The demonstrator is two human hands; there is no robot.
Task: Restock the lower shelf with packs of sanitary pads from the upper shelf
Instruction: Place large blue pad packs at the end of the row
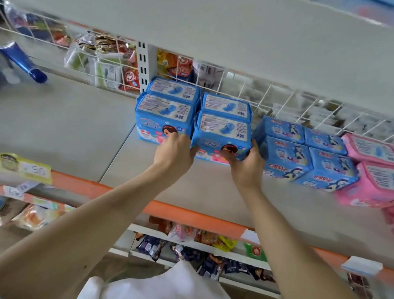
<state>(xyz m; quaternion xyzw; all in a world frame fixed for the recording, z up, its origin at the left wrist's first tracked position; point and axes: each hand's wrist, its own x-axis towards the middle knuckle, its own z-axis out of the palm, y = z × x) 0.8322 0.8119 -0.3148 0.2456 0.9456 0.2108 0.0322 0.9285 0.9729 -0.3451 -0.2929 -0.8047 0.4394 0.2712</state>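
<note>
**Operator:** State the position of each hand, left to right.

**Checker:** The left hand point(176, 151) has its fingers curled on the left end of the front blue pad pack point(222, 137). The right hand point(248, 163) has its thumb on the front face and its fingers round the right end. The pack is held between both hands.

**Operator:** Where does the pack lie?

**Checker:** On the upper shelf point(81, 127), directly beyond the hands, long axis running left to right. Both hands are equally near. It touches a like stack point(167, 112) on its left and has another pack behind it. The darker blue packs point(307, 154) sit just beside it on the right, then the pink packs point(376, 171) farther right.

**Operator:** Surface and clearance?

**Checker:** Flat pale shelf board with an orange front rail point(187, 213). Bare board lies near the hands. The lower shelf point(196, 245), below the rail, holds dark sachets. The pack probably draws straight toward the person.
</note>
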